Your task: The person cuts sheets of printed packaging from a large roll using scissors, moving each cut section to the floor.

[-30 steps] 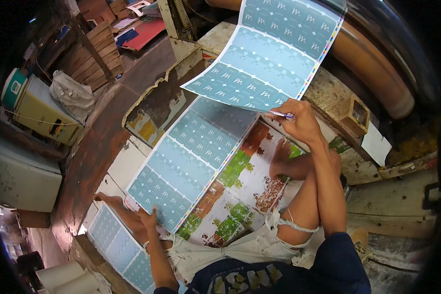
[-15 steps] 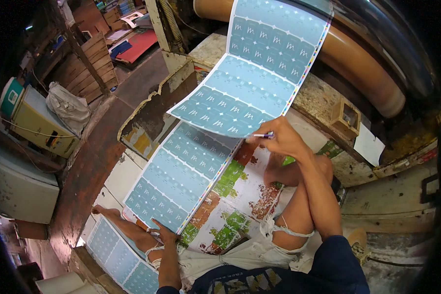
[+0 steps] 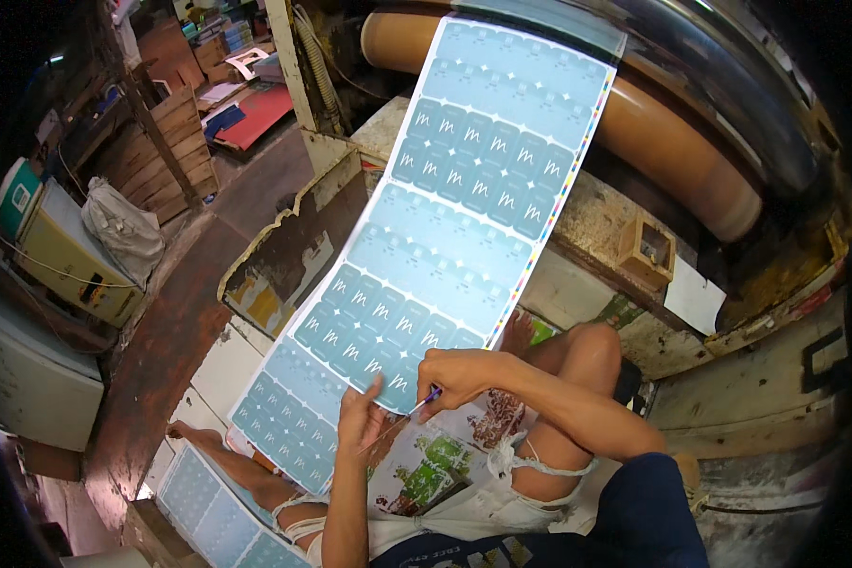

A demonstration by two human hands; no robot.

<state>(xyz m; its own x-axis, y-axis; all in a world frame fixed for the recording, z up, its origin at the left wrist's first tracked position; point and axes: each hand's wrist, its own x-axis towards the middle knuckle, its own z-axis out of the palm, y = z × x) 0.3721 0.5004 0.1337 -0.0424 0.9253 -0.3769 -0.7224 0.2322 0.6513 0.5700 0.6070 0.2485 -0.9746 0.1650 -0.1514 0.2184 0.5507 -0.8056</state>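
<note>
A long printed sheet (image 3: 459, 251) in blue-green panels hangs from the machine's rollers down to my lap. At its near edge my left hand (image 3: 358, 421) pinches the sheet, thumb on top. Close beside it, my right hand (image 3: 459, 379) is closed around a slim purple pen-like tool (image 3: 432, 396), whose thin pale tip lies against the sheet's near edge. Whether it is a pen or a blade I cannot tell. Beneath lies another printed sheet (image 3: 279, 426), partly covered by the hanging one.
Brown rollers (image 3: 677, 156) and a shiny metal cylinder (image 3: 729, 90) span the far side. A small wooden box (image 3: 647, 248) and white paper (image 3: 695, 305) sit on the ledge at right. More printed sheets (image 3: 222, 506) lie lower left. A jagged-edged panel (image 3: 289, 227) stands left of the hanging sheet.
The hanging sheet has come down toward me, its near edge now at my lap. My right hand moved nearer and left with the tool; my left hand rose from the lower sheet to the hanging one.
</note>
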